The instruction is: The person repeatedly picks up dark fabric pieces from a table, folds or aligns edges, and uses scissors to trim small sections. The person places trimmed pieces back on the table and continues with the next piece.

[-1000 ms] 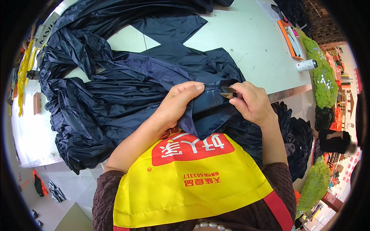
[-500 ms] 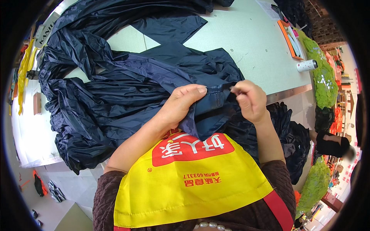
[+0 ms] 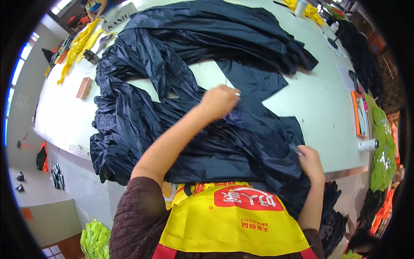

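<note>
- Pale table [image 3: 60, 110], brown block [image 3: 84, 88] at left.
- Navy cloth [image 3: 207, 162] heaped mid-table.
- My left hand [image 3: 219, 102], curled over the cloth; gripping or not, I can't tell.
- My right hand [image 3: 311, 163], narrowed at its right edge; hold unclear.
- White flask [image 3: 367, 145], right.

On the pale table [image 3: 332, 138], yellow cloth [image 3: 79, 47] is trailing along the far left, with a small black object [image 3: 91, 56] sitting just beside it and a reddish-brown block [image 3: 84, 88] lying nearer. Another person [image 3: 94, 6] is showing at the upper left. Toward the right edge, an orange tray [image 3: 356, 113] is lying near a white, dark-capped cylinder [image 3: 368, 145]; lime-green material [image 3: 381, 142] is spreading beyond them. Lower left, a lime-green bundle [image 3: 95, 240] is resting.
</note>
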Motion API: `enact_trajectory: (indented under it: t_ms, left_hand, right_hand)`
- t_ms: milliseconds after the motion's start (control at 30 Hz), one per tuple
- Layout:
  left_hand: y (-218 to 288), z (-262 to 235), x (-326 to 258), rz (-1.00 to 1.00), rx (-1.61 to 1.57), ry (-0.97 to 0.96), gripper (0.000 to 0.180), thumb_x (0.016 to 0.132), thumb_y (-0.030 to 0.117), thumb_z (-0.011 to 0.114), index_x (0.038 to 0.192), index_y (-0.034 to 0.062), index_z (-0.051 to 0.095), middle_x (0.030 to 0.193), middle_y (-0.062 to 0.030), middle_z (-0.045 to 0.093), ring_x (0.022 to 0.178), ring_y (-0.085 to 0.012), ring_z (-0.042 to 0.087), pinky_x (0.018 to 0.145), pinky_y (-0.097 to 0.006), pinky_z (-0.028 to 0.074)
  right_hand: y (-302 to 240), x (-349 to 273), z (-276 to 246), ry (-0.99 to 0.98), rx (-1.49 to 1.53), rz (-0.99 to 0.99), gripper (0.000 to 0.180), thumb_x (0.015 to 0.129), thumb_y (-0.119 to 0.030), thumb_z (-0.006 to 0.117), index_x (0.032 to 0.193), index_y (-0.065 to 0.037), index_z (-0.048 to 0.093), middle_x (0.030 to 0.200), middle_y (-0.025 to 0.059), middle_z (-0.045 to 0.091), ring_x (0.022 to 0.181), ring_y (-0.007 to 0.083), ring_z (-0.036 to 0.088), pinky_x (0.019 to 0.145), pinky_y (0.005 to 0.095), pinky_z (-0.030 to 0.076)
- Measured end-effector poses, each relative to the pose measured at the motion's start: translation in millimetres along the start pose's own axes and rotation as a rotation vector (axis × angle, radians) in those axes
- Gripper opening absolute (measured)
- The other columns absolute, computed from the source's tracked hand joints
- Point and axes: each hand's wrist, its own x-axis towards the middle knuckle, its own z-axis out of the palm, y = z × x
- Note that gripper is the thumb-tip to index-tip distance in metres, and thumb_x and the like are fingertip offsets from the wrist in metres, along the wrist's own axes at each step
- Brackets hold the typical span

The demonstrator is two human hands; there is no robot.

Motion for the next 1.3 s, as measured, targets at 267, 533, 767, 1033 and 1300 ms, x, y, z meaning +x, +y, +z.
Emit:
enact_trajectory:
  t_ms: [267, 533, 767, 1033, 1300]
  left_hand:
    - [-201, -6, -5, -0.06, 0.803, -0.403, 0.051, 0.087, 0.054, 0.038, 0.098, 0.0115, 0.066, 0.107, -0.0082, 0.063, 0.124, -0.0269, 0.04, 0.104, -0.052, 0.022]
    - [-286, -20, -126, -0.857, 0.513, -0.507, 0.095, 0.071, 0.082, 0.035, 0.1, -0.002, 0.065, 0.104, -0.022, 0.063, 0.1, -0.0317, 0.06, 0.089, -0.039, 0.043]
    - [-375, -81, -214, -0.984, -1.552, 1.928, 0.098, 0.064, 0.087, 0.038, 0.123, 0.0086, 0.047, 0.09, -0.0154, 0.061, 0.068, -0.0281, 0.061, 0.061, -0.042, 0.054]
    - [-300, -50, 47, -0.734, -1.417, 1.004, 0.069, 0.086, 0.042, 0.057, 0.136, 0.0012, 0.032, 0.128, -0.0199, 0.046, 0.115, -0.0296, 0.048, 0.097, -0.043, 0.041]
    - [-167, 17, 229, -0.15, 0.599, 0.181, 0.054, 0.068, 0.019, 0.073, 0.116, 0.0089, 0.049, 0.106, -0.0062, 0.058, 0.107, -0.0246, 0.053, 0.095, -0.048, 0.036]
  right_hand:
    - [-114, 114, 8, 0.14, 0.337, -0.222, 0.021, 0.086, -0.012, 0.049, 0.103, -0.002, 0.056, 0.111, 0.0184, 0.057, 0.106, 0.0348, 0.052, 0.091, 0.04, 0.04]
    - [-80, 122, 134, -0.154, 0.071, -0.44, 0.026, 0.087, -0.02, 0.052, 0.111, -0.014, 0.056, 0.097, 0.0101, 0.059, 0.09, 0.0303, 0.055, 0.075, 0.0426, 0.046]
    - [-77, 104, 128, -0.322, 0.202, -0.359, 0.031, 0.089, -0.022, 0.05, 0.118, -0.012, 0.054, 0.092, 0.0165, 0.062, 0.085, 0.0336, 0.059, 0.074, 0.0429, 0.049]
    - [-66, 107, 125, -0.281, 0.293, -0.256, 0.032, 0.088, -0.021, 0.052, 0.117, -0.011, 0.055, 0.092, 0.0165, 0.062, 0.085, 0.0335, 0.059, 0.074, 0.0418, 0.049]
    - [-64, 106, 126, -0.272, 0.315, -0.215, 0.032, 0.088, -0.023, 0.052, 0.117, -0.01, 0.055, 0.091, 0.0153, 0.062, 0.086, 0.0325, 0.059, 0.075, 0.0411, 0.048]
